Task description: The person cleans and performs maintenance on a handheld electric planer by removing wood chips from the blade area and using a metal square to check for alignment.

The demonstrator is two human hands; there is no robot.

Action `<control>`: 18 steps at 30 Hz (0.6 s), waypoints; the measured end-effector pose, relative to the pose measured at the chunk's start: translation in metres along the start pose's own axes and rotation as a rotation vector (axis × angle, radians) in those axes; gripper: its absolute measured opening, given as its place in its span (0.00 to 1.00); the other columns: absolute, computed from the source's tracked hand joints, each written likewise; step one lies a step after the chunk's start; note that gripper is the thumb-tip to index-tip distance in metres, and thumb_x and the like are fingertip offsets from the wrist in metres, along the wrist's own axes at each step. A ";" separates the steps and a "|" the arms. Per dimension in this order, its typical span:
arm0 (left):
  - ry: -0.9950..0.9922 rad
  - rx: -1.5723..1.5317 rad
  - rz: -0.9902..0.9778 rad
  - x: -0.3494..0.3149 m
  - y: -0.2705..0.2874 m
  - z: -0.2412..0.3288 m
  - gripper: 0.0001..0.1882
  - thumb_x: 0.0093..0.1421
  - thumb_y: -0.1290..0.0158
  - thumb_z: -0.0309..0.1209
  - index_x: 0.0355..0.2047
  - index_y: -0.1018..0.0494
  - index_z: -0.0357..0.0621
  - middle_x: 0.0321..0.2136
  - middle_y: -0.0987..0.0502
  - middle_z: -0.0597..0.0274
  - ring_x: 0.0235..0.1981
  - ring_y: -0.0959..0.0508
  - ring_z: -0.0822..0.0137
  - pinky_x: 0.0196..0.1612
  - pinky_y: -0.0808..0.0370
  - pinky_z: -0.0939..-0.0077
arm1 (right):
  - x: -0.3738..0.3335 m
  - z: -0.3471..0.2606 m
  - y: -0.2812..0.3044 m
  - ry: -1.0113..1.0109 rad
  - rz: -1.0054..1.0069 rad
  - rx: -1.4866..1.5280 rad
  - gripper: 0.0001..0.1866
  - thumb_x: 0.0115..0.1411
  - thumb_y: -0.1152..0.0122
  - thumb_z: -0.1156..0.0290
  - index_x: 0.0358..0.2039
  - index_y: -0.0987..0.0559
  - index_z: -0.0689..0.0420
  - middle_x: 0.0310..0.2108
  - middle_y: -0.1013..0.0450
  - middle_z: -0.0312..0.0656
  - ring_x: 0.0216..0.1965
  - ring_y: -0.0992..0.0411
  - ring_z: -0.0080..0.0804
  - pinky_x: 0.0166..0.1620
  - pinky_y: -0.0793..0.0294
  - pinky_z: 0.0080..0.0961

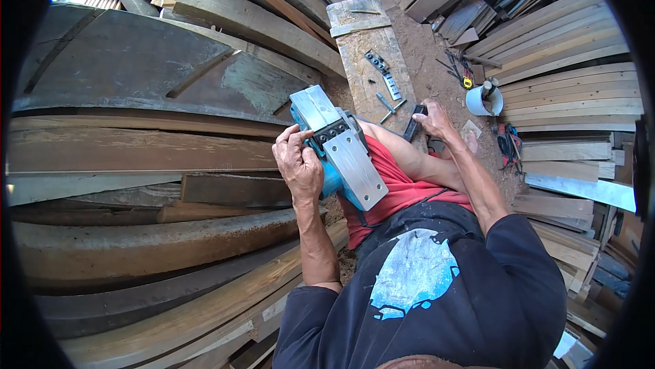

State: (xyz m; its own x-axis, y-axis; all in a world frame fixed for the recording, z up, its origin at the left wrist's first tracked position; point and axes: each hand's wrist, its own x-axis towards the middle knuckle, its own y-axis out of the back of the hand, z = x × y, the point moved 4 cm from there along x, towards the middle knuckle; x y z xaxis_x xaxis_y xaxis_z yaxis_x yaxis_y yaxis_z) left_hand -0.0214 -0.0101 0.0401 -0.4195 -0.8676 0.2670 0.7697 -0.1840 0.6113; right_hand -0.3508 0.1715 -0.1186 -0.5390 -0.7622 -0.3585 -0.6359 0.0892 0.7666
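A teal electric hand planer (339,145) rests upside down on my lap, its shiny metal sole facing up. My left hand (297,163) grips its side, fingers at the dark cutter drum in the middle. My right hand (432,120) reaches out to the near end of a wooden block (374,62) and closes on a small dark flat piece (413,123). A long metal blade strip (383,74) with holes and two small metal tools (390,106) lie on that block.
Long weathered planks (136,150) are stacked at my left, and more boards (573,75) are piled at the right. A white cup (484,99) and a red-handled tool (506,144) sit on the sawdust-covered ground at the right.
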 end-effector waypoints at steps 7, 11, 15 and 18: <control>-0.047 -0.038 0.023 -0.004 0.000 -0.004 0.16 0.53 0.53 0.17 0.38 0.19 0.40 0.49 0.21 0.52 0.49 0.25 0.53 0.56 0.28 0.58 | -0.051 -0.053 0.031 0.262 0.031 0.192 0.12 0.61 0.32 0.71 0.42 0.24 0.60 0.31 0.21 0.55 0.34 0.20 0.56 0.39 0.24 0.45; -0.059 -0.051 0.026 -0.006 0.002 0.002 0.16 0.54 0.54 0.17 0.37 0.19 0.40 0.49 0.21 0.52 0.49 0.25 0.53 0.56 0.28 0.58 | -0.086 -0.082 0.069 0.309 0.252 0.200 0.10 0.63 0.34 0.72 0.42 0.25 0.58 0.29 0.23 0.53 0.31 0.21 0.55 0.36 0.24 0.45; -0.063 -0.018 0.028 -0.007 0.004 0.001 0.16 0.57 0.55 0.17 0.39 0.18 0.40 0.50 0.20 0.53 0.52 0.23 0.55 0.58 0.26 0.60 | -0.128 -0.095 0.107 0.283 0.380 0.397 0.13 0.65 0.34 0.70 0.49 0.22 0.57 0.26 0.24 0.43 0.27 0.24 0.34 0.33 0.26 0.34; -0.064 -0.006 0.034 -0.007 0.003 0.001 0.15 0.58 0.54 0.18 0.39 0.18 0.41 0.49 0.19 0.53 0.52 0.23 0.55 0.59 0.27 0.59 | -0.155 -0.097 0.112 0.205 0.246 0.582 0.16 0.68 0.35 0.67 0.54 0.19 0.58 0.28 0.25 0.34 0.30 0.29 0.19 0.35 0.28 0.26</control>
State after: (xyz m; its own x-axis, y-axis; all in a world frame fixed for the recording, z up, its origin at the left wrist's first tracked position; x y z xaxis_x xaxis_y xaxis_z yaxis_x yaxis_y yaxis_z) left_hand -0.0168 -0.0042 0.0402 -0.4231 -0.8420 0.3346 0.7867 -0.1583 0.5967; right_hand -0.2848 0.2370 0.0747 -0.6274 -0.7766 -0.0574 -0.7331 0.5642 0.3797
